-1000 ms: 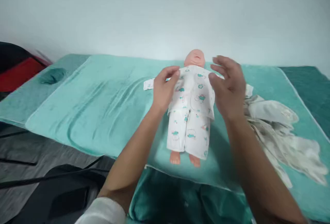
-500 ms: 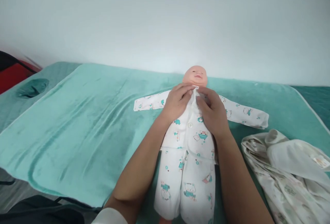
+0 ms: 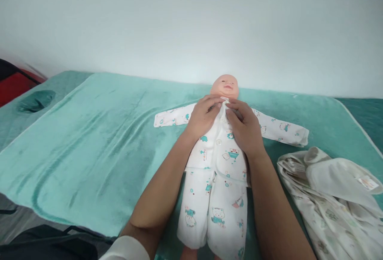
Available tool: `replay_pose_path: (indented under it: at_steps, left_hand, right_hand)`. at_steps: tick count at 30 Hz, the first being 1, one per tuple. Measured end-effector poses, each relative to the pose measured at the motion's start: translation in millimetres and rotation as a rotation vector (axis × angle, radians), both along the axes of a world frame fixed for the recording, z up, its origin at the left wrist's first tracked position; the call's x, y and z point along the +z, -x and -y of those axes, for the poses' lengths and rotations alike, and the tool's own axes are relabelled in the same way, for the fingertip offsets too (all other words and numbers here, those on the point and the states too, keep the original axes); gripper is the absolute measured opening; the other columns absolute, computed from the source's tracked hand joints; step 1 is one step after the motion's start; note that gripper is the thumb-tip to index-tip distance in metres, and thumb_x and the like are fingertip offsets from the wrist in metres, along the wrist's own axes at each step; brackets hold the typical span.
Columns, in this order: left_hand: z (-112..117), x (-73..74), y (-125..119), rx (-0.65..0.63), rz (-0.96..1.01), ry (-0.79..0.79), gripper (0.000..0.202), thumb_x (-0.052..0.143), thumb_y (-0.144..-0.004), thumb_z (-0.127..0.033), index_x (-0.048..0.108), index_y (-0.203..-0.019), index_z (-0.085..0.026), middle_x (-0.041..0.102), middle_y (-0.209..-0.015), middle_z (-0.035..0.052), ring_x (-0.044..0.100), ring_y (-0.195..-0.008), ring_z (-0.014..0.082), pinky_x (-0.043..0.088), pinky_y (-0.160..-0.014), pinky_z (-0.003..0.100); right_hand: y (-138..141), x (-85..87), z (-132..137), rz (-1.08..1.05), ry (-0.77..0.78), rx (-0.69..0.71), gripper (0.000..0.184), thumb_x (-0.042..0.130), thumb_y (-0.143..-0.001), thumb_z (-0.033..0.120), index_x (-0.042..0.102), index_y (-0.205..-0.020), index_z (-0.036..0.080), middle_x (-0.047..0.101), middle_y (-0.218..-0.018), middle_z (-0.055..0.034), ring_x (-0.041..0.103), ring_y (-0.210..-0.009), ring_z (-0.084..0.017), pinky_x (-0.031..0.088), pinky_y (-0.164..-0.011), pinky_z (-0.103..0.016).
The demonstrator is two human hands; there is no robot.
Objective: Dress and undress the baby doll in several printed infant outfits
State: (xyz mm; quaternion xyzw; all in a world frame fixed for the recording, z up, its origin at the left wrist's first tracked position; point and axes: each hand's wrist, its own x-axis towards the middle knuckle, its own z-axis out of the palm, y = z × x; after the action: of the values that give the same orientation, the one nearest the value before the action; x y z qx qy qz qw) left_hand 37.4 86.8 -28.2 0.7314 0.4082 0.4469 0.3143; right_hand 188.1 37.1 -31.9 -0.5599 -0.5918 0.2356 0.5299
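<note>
Head view, sole view on file; the clock face is centred on the doll's chest, 12 toward the wall [image 3: 179, 24].

Position: the doll [image 3: 225, 86] lies on its back on the light green mat [image 3: 89, 144], head at 12, printed trousers [image 3: 197, 208] at 6, feet partly cut off by the lower edge. It wears a white printed jacket [image 3: 209, 154]; one jacket sleeve extends toward 9, the other toward 3. A pale button [image 3: 218, 142] shows on the front, just below the hands.

Hands: the left hand [image 3: 201, 118] rests at about 10, the right hand [image 3: 247, 132] at about 2, fingers bent and tips meeting the collar area from either side. Whether either pinches the cloth cannot be confirmed; the fingertips are partly hidden.

Change: one second ago both hands stood apart on either side of the chest; they now sit together at the neck opening, as they did half a second ago. In the inspector's judgement, the work is now concentrated on the upper edge of the jacket front.

Surroundings: a crumpled pale patterned cloth [image 3: 332, 184] lies at 4, apart from the doll.
</note>
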Motion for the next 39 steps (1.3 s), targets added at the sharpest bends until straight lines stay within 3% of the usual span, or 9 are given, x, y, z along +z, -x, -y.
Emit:
replay_pose_path:
  at_steps: [10, 14, 18, 24, 29, 34, 39]
  left_hand:
    - [0, 2.1, 0, -0.018, 0.002, 0.010, 0.037, 0.046, -0.096, -0.012, 0.076, -0.112, -0.027, 0.071, -0.131, 0.0020, 0.061, -0.130, 0.0159, 0.045, -0.117, 0.036]
    - [2, 4.3, 0, -0.017, -0.032, 0.009, 0.040, 0.044, -0.095, -0.010, 0.078, -0.109, -0.027, 0.070, -0.132, 0.0013, 0.061, -0.130, 0.0163, 0.046, -0.117, 0.036]
    - [2, 4.1, 2, -0.018, -0.085, -0.013, 0.042, 0.042, -0.095, -0.011, 0.079, -0.110, -0.027, 0.067, -0.137, 0.0021, 0.059, -0.134, 0.0173, 0.045, -0.118, 0.036]
    - [2, 1.3, 0, -0.018, -0.119, -0.057, 0.045, 0.041, -0.096, -0.011, 0.077, -0.115, -0.031, 0.066, -0.139, 0.0004, 0.058, -0.135, 0.0177, 0.044, -0.120, 0.039]
    - [24, -1.4, 0, 0.080, -0.103, -0.112, 0.030, 0.049, -0.099, -0.021, 0.073, -0.118, -0.026, 0.067, -0.135, 0.0062, 0.059, -0.132, 0.0207, 0.045, -0.118, 0.041]
    - [52, -5.9, 10, 0.081, -0.100, -0.146, 0.026, 0.052, -0.101, -0.025, 0.072, -0.118, -0.025, 0.066, -0.139, 0.0069, 0.057, -0.134, 0.0198, 0.042, -0.120, 0.042]
    - [58, -6.9, 16, 0.053, -0.019, -0.094, 0.021, 0.060, -0.098, -0.027, 0.074, -0.113, -0.026, 0.067, -0.138, 0.0055, 0.058, -0.134, 0.0199, 0.042, -0.120, 0.042]
  right_hand:
    - [0, 3.9, 1, 0.054, 0.018, 0.014, 0.022, 0.058, -0.093, 0.031, 0.072, -0.108, 0.025, 0.066, -0.140, -0.0062, 0.057, -0.131, -0.026, 0.043, -0.114, -0.052]
    - [1, 6.0, 3, 0.033, 0.090, 0.005, 0.035, 0.057, -0.093, 0.034, 0.064, -0.127, 0.027, 0.066, -0.138, -0.0064, 0.059, -0.125, -0.026, 0.048, -0.106, -0.051]
    - [0, 4.8, 2, 0.060, 0.085, 0.038, 0.044, 0.055, -0.094, 0.033, 0.059, -0.138, 0.029, 0.062, -0.144, -0.0065, 0.054, -0.133, -0.027, 0.044, -0.111, -0.053]
    - [-1, 2.9, 0, 0.029, 0.048, 0.023, 0.040, 0.059, -0.092, 0.033, 0.061, -0.132, 0.030, 0.065, -0.138, -0.0054, 0.058, -0.128, -0.027, 0.046, -0.110, -0.051]
    - [3, -1.2, 12, -0.079, -0.021, -0.050, 0.027, 0.060, -0.092, 0.036, 0.067, -0.116, 0.025, 0.071, -0.122, -0.0059, 0.066, -0.107, -0.022, 0.054, -0.097, -0.043]
    - [9, -10.5, 44, -0.041, -0.133, -0.006, 0.018, 0.059, -0.095, 0.031, 0.069, -0.108, 0.026, 0.067, -0.136, -0.0062, 0.060, -0.127, -0.023, 0.048, -0.108, -0.046]
    - [10, -12.1, 57, 0.029, -0.188, -0.006, 0.018, 0.059, -0.095, 0.029, 0.072, -0.108, 0.028, 0.067, -0.137, -0.0064, 0.058, -0.133, -0.024, 0.044, -0.115, -0.052]
